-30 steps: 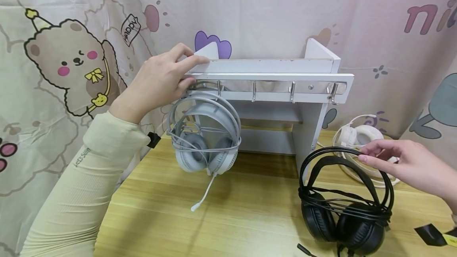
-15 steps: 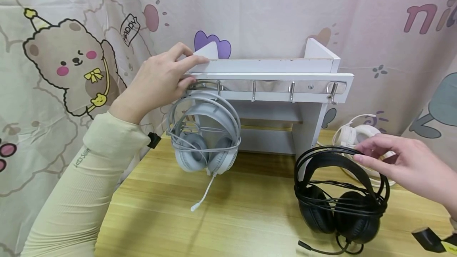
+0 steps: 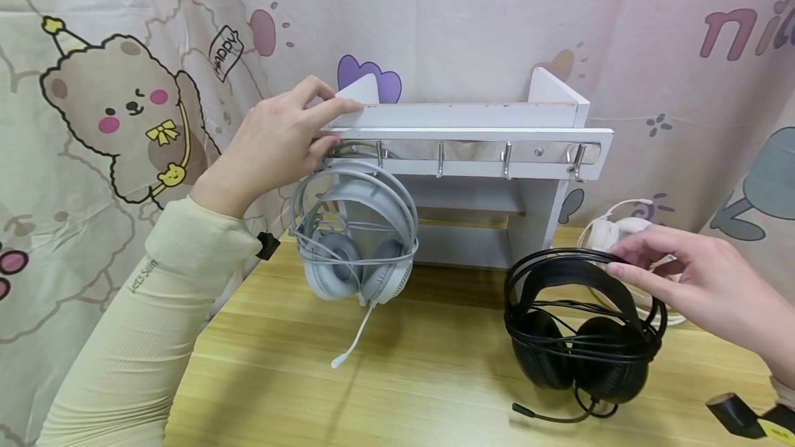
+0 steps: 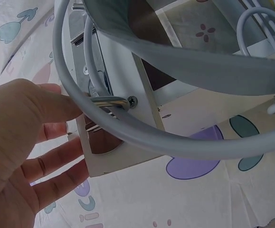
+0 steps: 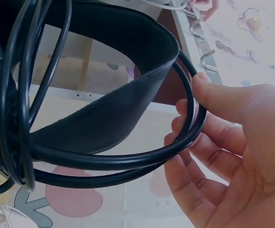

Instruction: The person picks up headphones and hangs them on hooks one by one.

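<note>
My left hand (image 3: 273,140) holds the left end of a white wooden shelf rack (image 3: 472,116), thumb in front and fingers behind the board in the left wrist view. Grey headphones (image 3: 329,274) with cable wound round them hang from the leftmost hook; their frame (image 4: 184,146) crosses that view beside my thumb. With thumb and fingers, my right hand (image 3: 702,285) pinches the top of the headband of black headphones (image 3: 611,371), their cable wrapped round and mic hanging below. The right wrist view shows the grip on the black band's outer tubes (image 5: 104,161).
Several metal hooks (image 3: 507,159) line the rack's front rail; those right of the grey headphones carry nothing. White headphones (image 3: 601,234) lie on the wooden table (image 3: 397,378) right of the rack, partly hidden by my right hand. A printed curtain (image 3: 472,33) hangs behind.
My right hand has carried the black headphones slightly left and up, so the mic and lower cable show fully. The left hand and the grey headphones have stayed put.
</note>
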Available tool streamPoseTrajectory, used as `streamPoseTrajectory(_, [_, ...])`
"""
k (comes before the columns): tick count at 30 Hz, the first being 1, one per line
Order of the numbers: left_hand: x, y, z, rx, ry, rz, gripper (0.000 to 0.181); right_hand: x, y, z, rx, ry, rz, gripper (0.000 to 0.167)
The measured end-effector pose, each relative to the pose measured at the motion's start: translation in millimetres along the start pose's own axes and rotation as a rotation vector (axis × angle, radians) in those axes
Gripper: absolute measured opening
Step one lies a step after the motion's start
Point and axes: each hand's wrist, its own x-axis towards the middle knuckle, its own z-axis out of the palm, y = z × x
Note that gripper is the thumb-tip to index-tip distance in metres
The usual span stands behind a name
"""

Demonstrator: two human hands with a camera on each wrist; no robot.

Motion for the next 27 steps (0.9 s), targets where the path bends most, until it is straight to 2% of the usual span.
streamPoseTrajectory(11, [0.0, 0.9, -0.4, 0.001, 0.003, 0.000, 0.045, 6.4, -18.3, 1.5, 0.054, 0.061, 0.014, 0.019])
streamPoseTrajectory(21, [-0.4, -0.5, -0.2, 0.001, 0.005, 0.003, 0.045, 12.7, -34.3, 7.0, 0.109, 0.103, -0.012, 0.021])
streamPoseTrajectory(27, [-1.0, 0.0, -0.4, -0.001, 0.004, 0.004, 0.045, 18.1, -42.1, 11.1, 0.114, 0.100, -0.013, 0.021])
